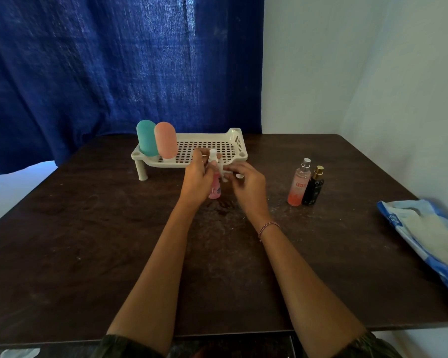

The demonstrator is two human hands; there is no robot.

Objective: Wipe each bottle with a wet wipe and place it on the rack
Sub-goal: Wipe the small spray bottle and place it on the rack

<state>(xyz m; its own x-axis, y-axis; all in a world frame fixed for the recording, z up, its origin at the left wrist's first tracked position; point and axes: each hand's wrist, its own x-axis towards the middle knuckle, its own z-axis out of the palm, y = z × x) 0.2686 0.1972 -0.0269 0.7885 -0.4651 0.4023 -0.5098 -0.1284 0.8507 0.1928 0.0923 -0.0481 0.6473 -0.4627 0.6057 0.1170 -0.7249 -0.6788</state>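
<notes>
We are curling the fingers of our left hand (199,177) round the pink bottle (214,190), gripping its upper body so that its white pump top is sticking up above the knuckles and its pink base is showing below the palm. Whether the base is touching the table (88,241) we cannot tell. The bent fingers of our right hand (246,187) are pinching a small white wet wipe (224,173) just right of the bottle's neck. Both forearms are reaching straight out from the near edge and converging at the middle, a bracelet (268,227) circling the right wrist. Just beyond, the rack (239,140) is carrying a teal bottle (146,138) and a salmon bottle (165,140) at its left end. To the right, a peach spray bottle (299,183) and a black bottle (313,187) are standing together, and a wipes pack (424,233) is lying at the far right edge.
</notes>
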